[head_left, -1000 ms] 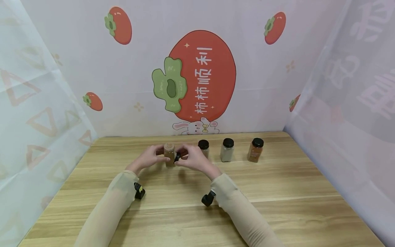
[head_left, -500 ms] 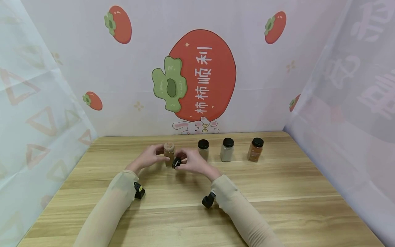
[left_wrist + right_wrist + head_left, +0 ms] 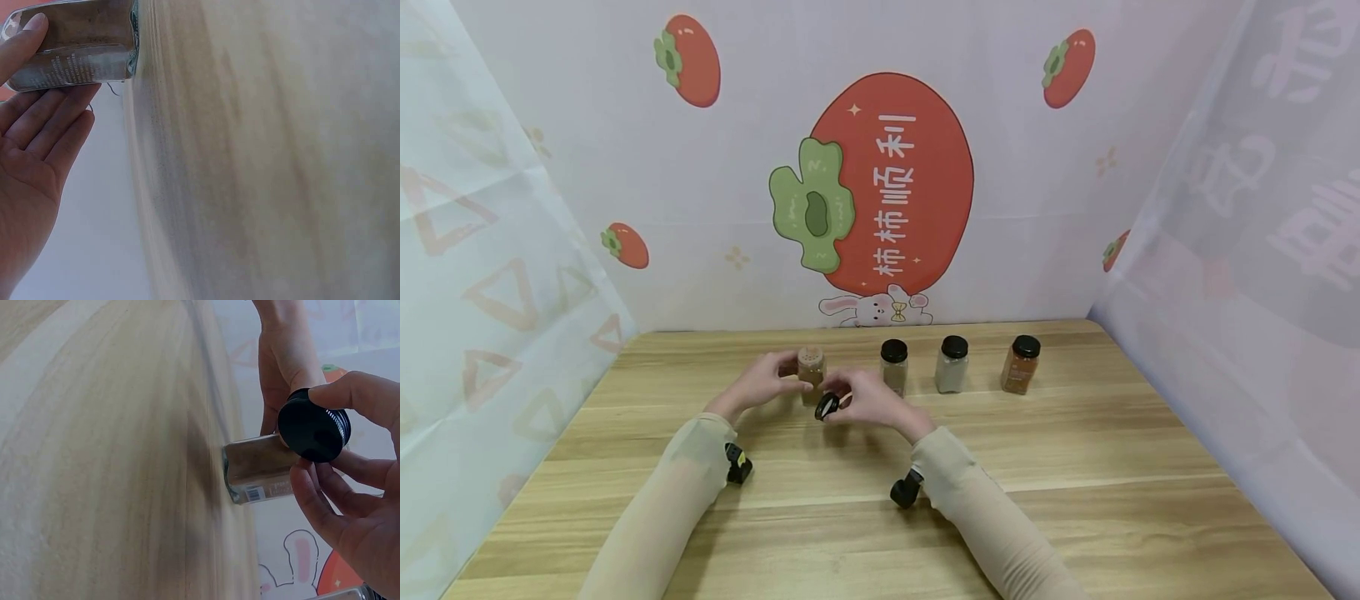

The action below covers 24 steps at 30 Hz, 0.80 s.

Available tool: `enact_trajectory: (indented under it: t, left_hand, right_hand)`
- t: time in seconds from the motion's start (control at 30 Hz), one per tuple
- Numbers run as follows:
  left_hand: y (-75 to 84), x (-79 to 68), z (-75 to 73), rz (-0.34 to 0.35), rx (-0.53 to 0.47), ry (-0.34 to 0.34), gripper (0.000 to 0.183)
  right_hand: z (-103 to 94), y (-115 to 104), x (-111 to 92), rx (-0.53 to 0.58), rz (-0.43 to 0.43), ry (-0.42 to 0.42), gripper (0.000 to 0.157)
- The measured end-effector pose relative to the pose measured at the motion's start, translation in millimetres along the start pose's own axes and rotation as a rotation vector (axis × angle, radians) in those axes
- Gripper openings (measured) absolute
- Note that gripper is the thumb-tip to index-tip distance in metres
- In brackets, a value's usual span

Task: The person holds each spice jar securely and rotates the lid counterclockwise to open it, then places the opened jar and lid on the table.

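Though it's uncapped, the jar [image 3: 812, 373] stands upright.

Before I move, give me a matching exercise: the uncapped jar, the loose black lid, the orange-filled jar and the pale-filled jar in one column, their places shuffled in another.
Things:
1. uncapped jar
2. loose black lid
3. orange-filled jar
4. pale-filled jar

Places, head view:
A. pinched by the right hand
B. second from right among the jars
C. held by the left hand
D. farthest right among the jars

Pairs: 1-C, 2-A, 3-D, 4-B
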State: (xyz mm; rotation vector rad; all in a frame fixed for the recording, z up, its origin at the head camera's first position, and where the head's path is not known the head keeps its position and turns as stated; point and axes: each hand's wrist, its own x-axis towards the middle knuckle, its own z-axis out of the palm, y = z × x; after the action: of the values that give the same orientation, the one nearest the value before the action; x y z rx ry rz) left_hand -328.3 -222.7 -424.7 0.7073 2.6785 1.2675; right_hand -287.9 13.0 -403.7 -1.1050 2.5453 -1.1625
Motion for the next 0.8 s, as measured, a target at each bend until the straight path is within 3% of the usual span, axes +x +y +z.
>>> enact_trajectory:
  t: [0.2, 0.47, 0.67, 0.8]
  left_hand:
    - [-1.8, -0.3, -0.1, -0.001, 0.008, 0.000, 0.064]
    - [39.9, -15.8, -6.9, -0.003, 0.018, -0.013, 0.055]
    - [39.1, -15.9, -6.6, -0.008, 0.017, -0.015, 0.054]
    - [25.2, -9.6, -3.7, -0.006, 0.009, -0.010, 0.055]
  right_hand:
    - [2.5, 1, 1, -0.062, -0.014, -0.017, 0.045]
    - [6.0, 4, 1, -0.109, -0.030, -0.013, 0.039]
    - [9.3, 4, 2, -0.110, -0.037, -0.006, 0.036]
    - [11.2, 4, 3, -0.151, -0.039, -0.017, 0.037]
